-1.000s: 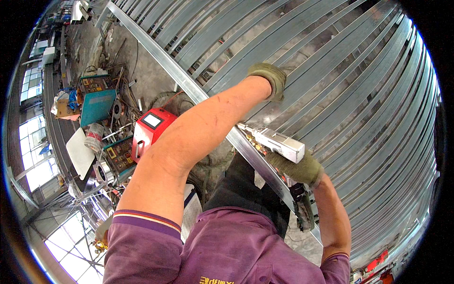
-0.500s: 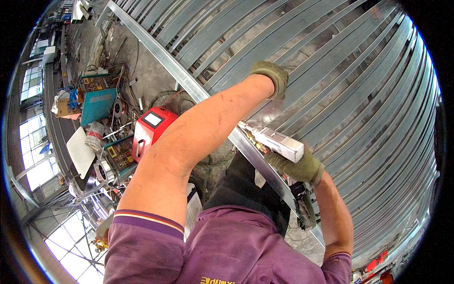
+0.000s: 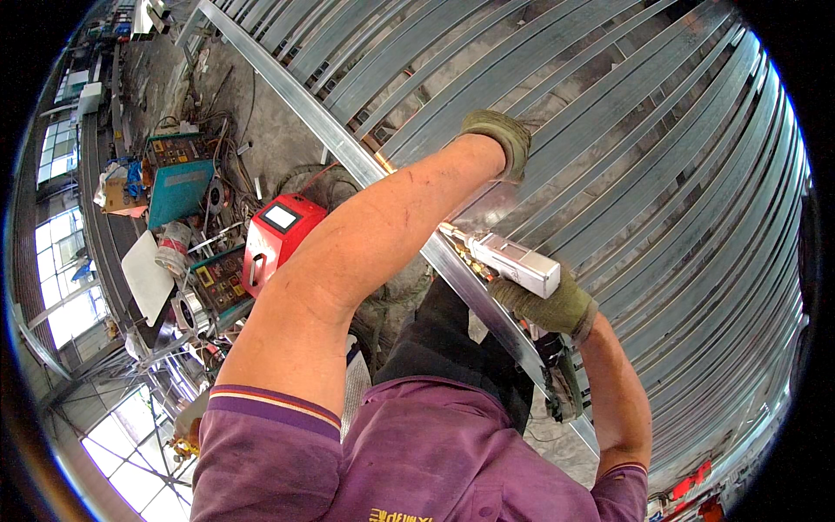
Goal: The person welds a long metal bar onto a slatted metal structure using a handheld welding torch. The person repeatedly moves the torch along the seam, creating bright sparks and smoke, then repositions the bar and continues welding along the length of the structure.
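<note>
My right hand (image 3: 550,306), in an olive work glove, is wrapped round a handheld welding torch with a silver box-shaped head (image 3: 519,264). The torch's narrow copper-coloured nozzle points left toward the edge rail (image 3: 335,130) of a large galvanized steel frame. Its handle and cable run down under my hand. My left hand (image 3: 503,143), in a matching glove, is curled above the steel slats (image 3: 600,130), its fingers mostly turned out of sight. Just below it shows a see-through, faintly reflective patch (image 3: 489,205), perhaps a clear sheet; whether I grip it is unclear.
A red machine with a screen (image 3: 283,228) stands left of my left forearm. Beyond it are teal machine boxes (image 3: 180,191), a white board (image 3: 148,274), and tangled cables on the concrete floor. The slatted frame spreads across the right side.
A small orange-yellow glow now shows by the rail above my left forearm. The torch and my right hand have shifted very slightly right; my left hand stays nearly still.
</note>
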`<action>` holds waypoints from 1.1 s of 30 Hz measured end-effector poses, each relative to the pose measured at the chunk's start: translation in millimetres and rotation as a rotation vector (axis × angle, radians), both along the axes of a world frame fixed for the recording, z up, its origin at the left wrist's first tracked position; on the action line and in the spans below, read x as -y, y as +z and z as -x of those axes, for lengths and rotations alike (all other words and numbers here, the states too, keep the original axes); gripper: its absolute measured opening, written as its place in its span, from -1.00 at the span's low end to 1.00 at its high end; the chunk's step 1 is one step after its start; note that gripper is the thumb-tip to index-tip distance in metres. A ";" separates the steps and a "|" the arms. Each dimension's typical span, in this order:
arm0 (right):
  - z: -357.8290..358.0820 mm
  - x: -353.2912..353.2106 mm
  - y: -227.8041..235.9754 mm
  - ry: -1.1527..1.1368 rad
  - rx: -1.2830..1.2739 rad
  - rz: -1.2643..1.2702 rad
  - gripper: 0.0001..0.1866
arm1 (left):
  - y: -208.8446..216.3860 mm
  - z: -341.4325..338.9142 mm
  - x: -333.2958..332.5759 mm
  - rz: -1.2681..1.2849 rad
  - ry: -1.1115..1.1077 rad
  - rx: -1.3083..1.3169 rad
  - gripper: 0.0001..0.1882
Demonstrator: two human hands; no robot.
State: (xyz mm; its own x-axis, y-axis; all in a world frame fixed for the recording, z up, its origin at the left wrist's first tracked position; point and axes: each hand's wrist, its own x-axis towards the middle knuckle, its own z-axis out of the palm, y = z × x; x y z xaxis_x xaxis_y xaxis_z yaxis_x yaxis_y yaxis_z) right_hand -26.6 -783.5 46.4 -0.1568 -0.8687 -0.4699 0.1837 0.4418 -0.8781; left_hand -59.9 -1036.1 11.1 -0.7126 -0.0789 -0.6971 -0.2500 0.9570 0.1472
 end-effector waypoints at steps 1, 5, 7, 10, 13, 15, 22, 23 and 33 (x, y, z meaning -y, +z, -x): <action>1.9 0.1 3.6 0.017 0.019 -0.058 -0.59 | -1.9 -0.4 -0.2 0.001 0.005 -0.018 -0.45; 6.8 4.3 17.2 0.043 0.083 -0.162 -0.58 | -7.7 -3.4 0.9 -0.005 0.048 -0.060 -0.45; 5.3 1.1 13.5 0.034 0.063 -0.130 -0.58 | -4.5 -2.7 -0.6 -0.009 0.053 -0.064 -0.46; 4.1 -3.1 7.4 0.045 -0.003 -0.077 -0.57 | -3.3 -2.4 -1.6 0.001 0.038 -0.051 -0.48; 4.6 -5.0 4.0 0.056 -0.040 -0.044 -0.57 | 2.0 -0.6 -1.8 0.011 0.025 -0.008 -0.48; 1.9 -8.5 -1.8 0.028 -0.066 0.014 -0.57 | 2.1 1.3 -2.3 0.017 0.016 0.010 -0.46; 4.6 -11.9 4.5 0.031 -0.001 -0.107 -0.57 | 0.3 2.3 -1.3 0.010 0.029 0.048 -0.34; 3.6 -15.3 1.3 0.033 -0.005 -0.115 -0.57 | 0.2 2.1 -1.6 0.012 0.037 0.052 -0.33; 3.4 -13.2 14.3 0.052 0.010 -0.262 -0.56 | 13.4 1.5 -3.6 -0.005 0.008 0.087 0.06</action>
